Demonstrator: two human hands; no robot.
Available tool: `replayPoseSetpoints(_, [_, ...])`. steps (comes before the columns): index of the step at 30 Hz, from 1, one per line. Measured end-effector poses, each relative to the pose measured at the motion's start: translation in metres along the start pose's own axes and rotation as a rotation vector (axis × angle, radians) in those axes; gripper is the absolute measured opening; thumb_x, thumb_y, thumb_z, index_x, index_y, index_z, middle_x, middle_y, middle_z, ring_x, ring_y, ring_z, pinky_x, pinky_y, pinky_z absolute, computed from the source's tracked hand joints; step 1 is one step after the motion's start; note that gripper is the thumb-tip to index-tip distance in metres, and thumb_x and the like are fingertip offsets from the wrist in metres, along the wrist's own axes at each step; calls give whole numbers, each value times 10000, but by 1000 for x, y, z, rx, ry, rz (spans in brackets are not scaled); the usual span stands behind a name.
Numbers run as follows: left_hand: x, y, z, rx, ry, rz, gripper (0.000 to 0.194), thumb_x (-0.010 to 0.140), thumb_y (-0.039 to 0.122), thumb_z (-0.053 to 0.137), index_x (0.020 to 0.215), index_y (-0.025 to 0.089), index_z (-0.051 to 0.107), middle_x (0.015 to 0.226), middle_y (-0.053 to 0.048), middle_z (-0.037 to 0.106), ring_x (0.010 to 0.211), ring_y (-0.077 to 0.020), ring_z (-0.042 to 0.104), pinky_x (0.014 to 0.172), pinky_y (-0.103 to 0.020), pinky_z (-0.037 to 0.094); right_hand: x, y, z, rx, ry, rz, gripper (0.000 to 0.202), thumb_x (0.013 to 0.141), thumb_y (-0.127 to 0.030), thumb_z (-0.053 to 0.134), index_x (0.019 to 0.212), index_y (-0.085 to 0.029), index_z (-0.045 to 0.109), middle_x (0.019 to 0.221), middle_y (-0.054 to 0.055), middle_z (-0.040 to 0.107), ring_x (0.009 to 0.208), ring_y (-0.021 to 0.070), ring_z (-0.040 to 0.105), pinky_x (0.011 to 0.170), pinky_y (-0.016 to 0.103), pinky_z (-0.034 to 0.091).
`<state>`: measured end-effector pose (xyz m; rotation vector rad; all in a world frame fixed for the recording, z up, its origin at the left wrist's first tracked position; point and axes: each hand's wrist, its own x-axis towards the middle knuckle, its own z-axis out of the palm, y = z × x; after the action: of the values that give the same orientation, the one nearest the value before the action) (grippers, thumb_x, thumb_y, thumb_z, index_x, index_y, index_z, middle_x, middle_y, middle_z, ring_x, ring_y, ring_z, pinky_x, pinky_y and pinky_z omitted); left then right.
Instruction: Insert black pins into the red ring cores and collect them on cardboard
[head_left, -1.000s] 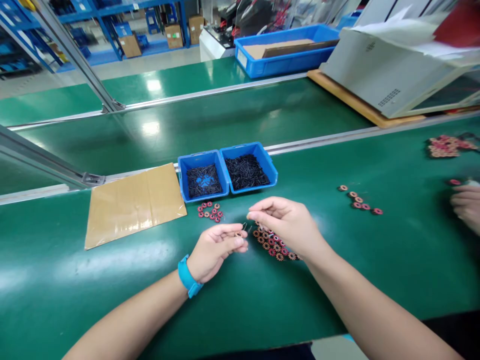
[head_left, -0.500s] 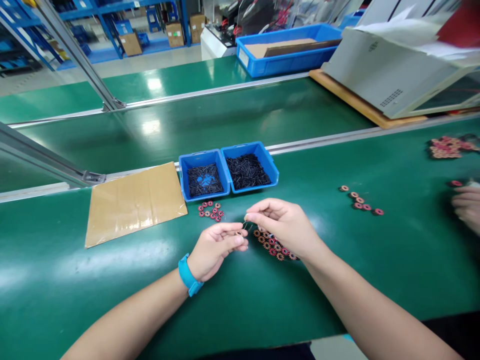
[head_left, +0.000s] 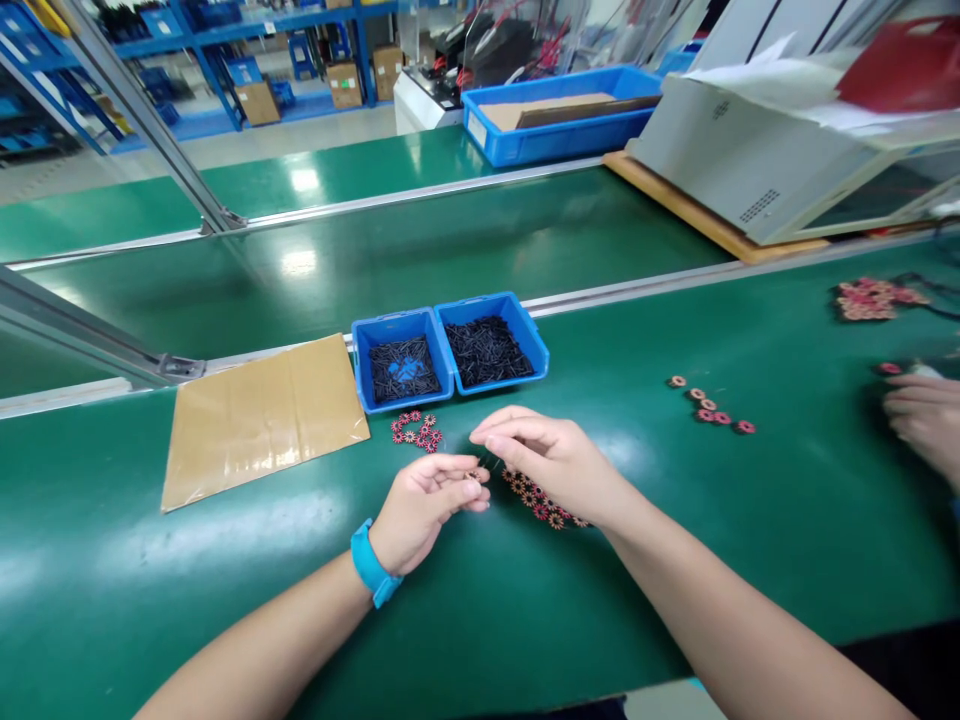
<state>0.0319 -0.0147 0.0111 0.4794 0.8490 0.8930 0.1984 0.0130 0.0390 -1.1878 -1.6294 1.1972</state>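
Observation:
My left hand (head_left: 420,510) pinches a small copper-wound motor stator (head_left: 473,476) between thumb and fingers. Thin wire leads (head_left: 489,462) stick out of the stator toward my right hand (head_left: 551,462). The right thumb and index finger are closed just above those leads; what lies between them is too small to make out. Partly under my right hand lies a group of similar stators (head_left: 534,496), toothed and red-copper in colour. A smaller group of stators (head_left: 429,436) rests in front of the bins.
Two blue bins (head_left: 448,385) hold short black tube-like pieces. Cardboard (head_left: 262,425) lies to the left. Loose stators (head_left: 705,404) and a stator pile (head_left: 870,300) are at right, near another person's hand (head_left: 926,415). Behind stand a grey machine (head_left: 712,160) and a blue tray (head_left: 517,150).
My right fingertips have shifted slightly left, closer above the stator in my left hand. My left hand keeps its hold. The whole view has shifted a little.

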Motion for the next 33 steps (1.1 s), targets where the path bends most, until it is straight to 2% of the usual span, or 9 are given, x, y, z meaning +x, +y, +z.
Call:
replayPoseSetpoints(4, [1,-2,-2,7,10,11,290,541,208,820,785,135,681,752,-38,716,604,-111,635,638,-274,507,0,4,-5,-69,23,75,200,788,-365,565,824,-195,663,881,65,656,796,169,614,722,322,496])
replayPoseSetpoints(7, [2,-3,-2,22,11,23,284,548,211,816,787,136,682,757,-41,716,609,-114,636,645,-280,505,0,7,-6,-91,-1,131,202,745,-384,612,779,-187,642,808,46,615,716,157,590,657,309,487])
replayPoseSetpoints(11, [2,-3,-2,55,15,35,277,559,220,809,791,134,685,763,-49,717,611,-125,639,652,-300,509,0,7,-4,-97,-38,79,165,759,-329,598,681,-185,614,768,35,588,707,145,569,666,299,473])
replayPoseSetpoints(20, [0,-1,-1,67,18,24,276,545,237,815,774,135,698,754,-45,720,606,-125,641,647,-295,514,0,1,-6,-111,-99,-20,140,806,-276,560,742,-197,657,797,39,635,760,142,599,709,283,490])
replayPoseSetpoints(25, [1,-2,-1,62,26,33,282,543,230,815,783,138,698,748,-40,716,599,-118,633,647,-291,509,0,-3,-11,-162,-10,-45,186,845,-291,502,799,-199,658,863,57,660,845,156,620,793,313,496])
replayPoseSetpoints(28, [1,-2,-1,65,27,43,282,546,227,812,790,139,701,754,-38,712,601,-116,627,651,-291,505,-3,-3,-11,-240,13,-79,140,834,-275,528,822,-203,648,878,62,645,814,157,614,713,297,511])
replayPoseSetpoints(31, [2,-3,-2,88,24,55,274,557,229,805,798,141,708,770,-40,709,612,-116,621,663,-295,498,-8,-3,-6,-329,-6,-101,111,821,-234,548,873,-198,639,921,66,610,654,116,575,566,260,500])
replayPoseSetpoints(33, [1,-2,-2,110,19,59,272,564,233,801,805,144,714,785,-43,708,630,-118,617,677,-298,493,-10,-3,-2,-381,-8,-118,111,813,-200,551,889,-185,631,950,70,588,569,84,529,534,253,494])
